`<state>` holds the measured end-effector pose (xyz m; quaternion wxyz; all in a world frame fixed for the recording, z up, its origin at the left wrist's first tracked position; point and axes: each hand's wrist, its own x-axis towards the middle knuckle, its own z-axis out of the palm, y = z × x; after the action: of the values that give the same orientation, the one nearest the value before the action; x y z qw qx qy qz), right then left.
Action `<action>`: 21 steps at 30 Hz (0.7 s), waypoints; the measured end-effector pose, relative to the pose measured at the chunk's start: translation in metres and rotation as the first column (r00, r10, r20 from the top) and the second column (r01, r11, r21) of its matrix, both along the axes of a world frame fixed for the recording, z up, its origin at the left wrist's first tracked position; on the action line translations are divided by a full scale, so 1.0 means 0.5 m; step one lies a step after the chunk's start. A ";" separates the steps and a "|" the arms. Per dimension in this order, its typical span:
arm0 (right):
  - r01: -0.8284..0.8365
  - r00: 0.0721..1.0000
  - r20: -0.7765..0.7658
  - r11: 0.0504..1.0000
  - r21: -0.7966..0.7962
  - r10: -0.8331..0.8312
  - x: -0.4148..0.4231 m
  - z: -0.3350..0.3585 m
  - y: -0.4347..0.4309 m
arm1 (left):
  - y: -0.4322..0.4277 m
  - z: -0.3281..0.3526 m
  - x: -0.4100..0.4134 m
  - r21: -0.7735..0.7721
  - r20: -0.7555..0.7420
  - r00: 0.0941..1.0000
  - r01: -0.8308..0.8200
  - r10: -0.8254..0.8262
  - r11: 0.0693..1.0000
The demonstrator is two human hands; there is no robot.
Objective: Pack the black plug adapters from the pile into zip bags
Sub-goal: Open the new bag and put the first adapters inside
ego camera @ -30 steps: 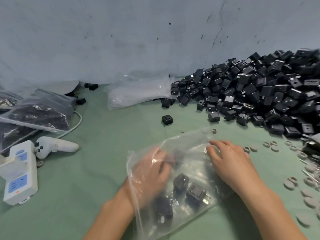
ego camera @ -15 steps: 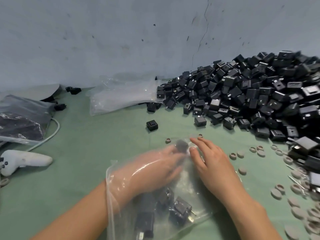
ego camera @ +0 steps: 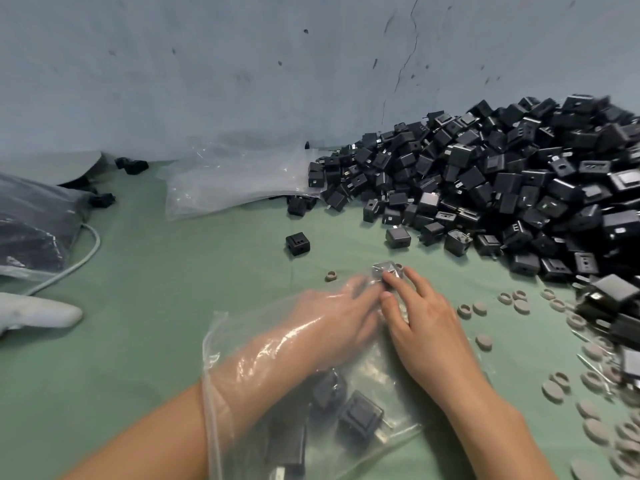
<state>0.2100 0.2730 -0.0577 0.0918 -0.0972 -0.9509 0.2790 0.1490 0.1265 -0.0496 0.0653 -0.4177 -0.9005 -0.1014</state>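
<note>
On the soft green table cover [ego camera: 138, 358], down at 6 o'clock, lies a see-through plastic zip bag [ego camera: 398, 379] with its open mouth toward 8 o'clock. The left hand [ego camera: 332, 313] is deep inside it, in past the wrist, and reaches toward the bag's far corner at 12 o'clock. Its fingers look stretched out, but the shiny plastic blurs them, so I cannot tell if they hold anything. The right hand [ego camera: 426, 327] lies on top of the bag from outside. Its fingers are spread and press the plastic down at that same corner, right beside the left fingertips. Inside the bag, by the left arm, lie at least three black square plug adapters [ego camera: 360, 415]. The big pile of black plug adapters [ego camera: 502, 188] is heaped against the blue-grey wall [ego camera: 242, 81] at 2 o'clock. One lone black adapter [ego camera: 297, 243] sits by itself at 11 o'clock from the hands. Little round grey caps [ego camera: 554, 389] are scattered at 3 and 4 o'clock. Flat empty clear bags [ego camera: 239, 181] lie at 11 o'clock by the wall. A filled dark bag [ego camera: 31, 230], a white cord [ego camera: 88, 251] and a white plastic handle [ego camera: 38, 313] are at 9 o'clock.
</note>
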 end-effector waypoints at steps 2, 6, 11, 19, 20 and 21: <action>0.007 1.000 0.012 1.000 -0.002 -0.007 0.001 0.001 -0.001 | -0.020 0.025 0.015 0.081 0.134 0.991 -0.028 0.017 0.996; 0.013 1.000 0.029 1.000 0.007 -0.013 0.003 0.001 -0.006 | -0.108 0.078 0.055 0.151 0.401 0.916 -0.040 -0.025 0.988; 0.020 0.999 0.037 1.000 0.009 -0.020 0.004 0.002 -0.010 | -0.159 0.102 0.094 0.043 0.415 0.909 0.030 -0.045 0.999; 0.009 1.000 0.029 0.999 -0.032 -0.008 0.003 0.005 -0.005 | -0.105 0.096 0.079 0.112 0.428 0.904 -0.059 0.005 0.992; 0.010 0.999 0.031 0.999 -0.039 -0.009 0.003 0.005 -0.003 | -0.101 0.091 0.078 0.114 0.380 0.925 -0.073 0.025 0.991; 0.010 0.999 0.032 0.999 -0.044 -0.009 0.003 0.005 -0.002 | -0.099 0.088 0.079 0.108 0.328 0.943 -0.088 0.048 0.990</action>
<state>0.2115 0.2721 -0.0551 0.0756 -0.1084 -0.9454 0.2980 0.1884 0.0772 -0.0056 -0.0550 -0.3590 -0.9051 -0.2212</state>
